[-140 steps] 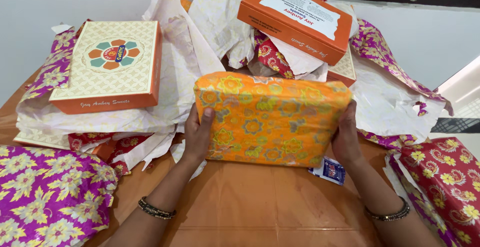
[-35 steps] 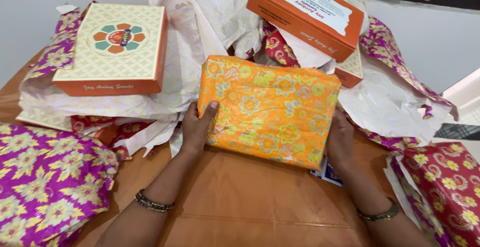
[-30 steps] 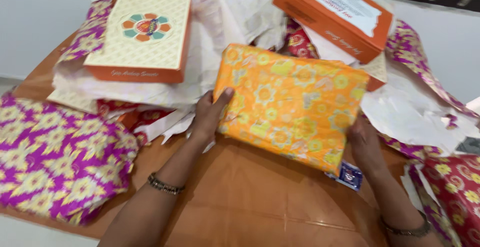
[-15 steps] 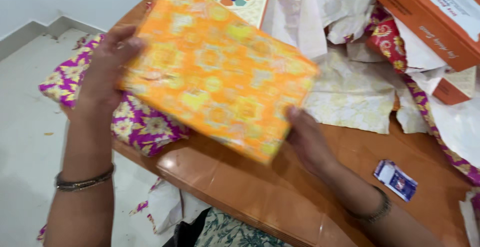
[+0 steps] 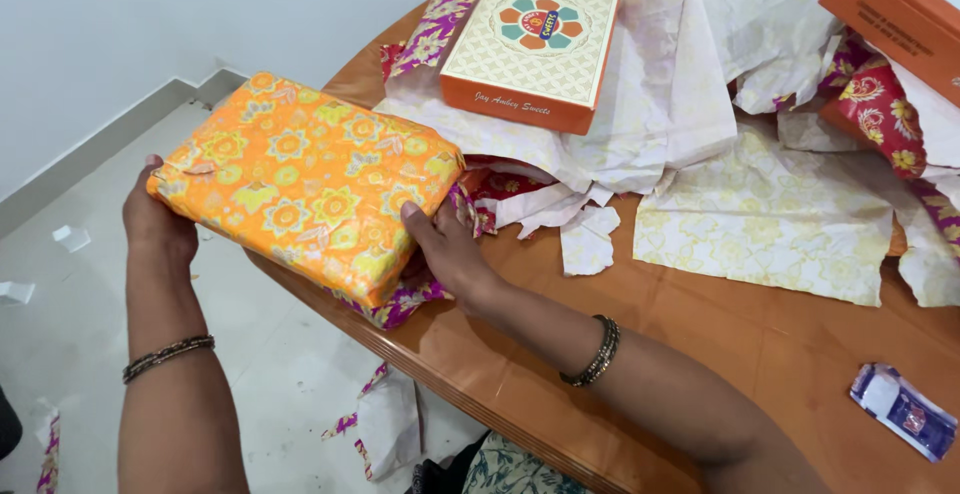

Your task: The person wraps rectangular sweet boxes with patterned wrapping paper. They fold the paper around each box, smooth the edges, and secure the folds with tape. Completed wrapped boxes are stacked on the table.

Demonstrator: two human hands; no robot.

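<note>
An orange box wrapped in flowered paper [image 5: 305, 184] is held between both my hands, over the left edge of the brown table [image 5: 640, 354]. My left hand [image 5: 155, 224] grips its far left end, out past the table over the floor. My right hand [image 5: 445, 249] grips its right end, thumb on the side. The wrapped box lies on top of a purple flowered parcel [image 5: 405, 299], of which only a strip shows beneath it.
A cream and orange sweet box [image 5: 535, 39] rests on torn white wrapping paper [image 5: 660, 104]. Another orange box [image 5: 900, 14] is at the top right, with red flowered paper [image 5: 880, 109] below it. A small blue sachet [image 5: 905, 424] lies near the right. Paper scraps [image 5: 385, 424] litter the floor.
Both hands carried the orange wrapped box from the middle of the table to the left edge and set it down on the purple parcel. The view swung left with it.
</note>
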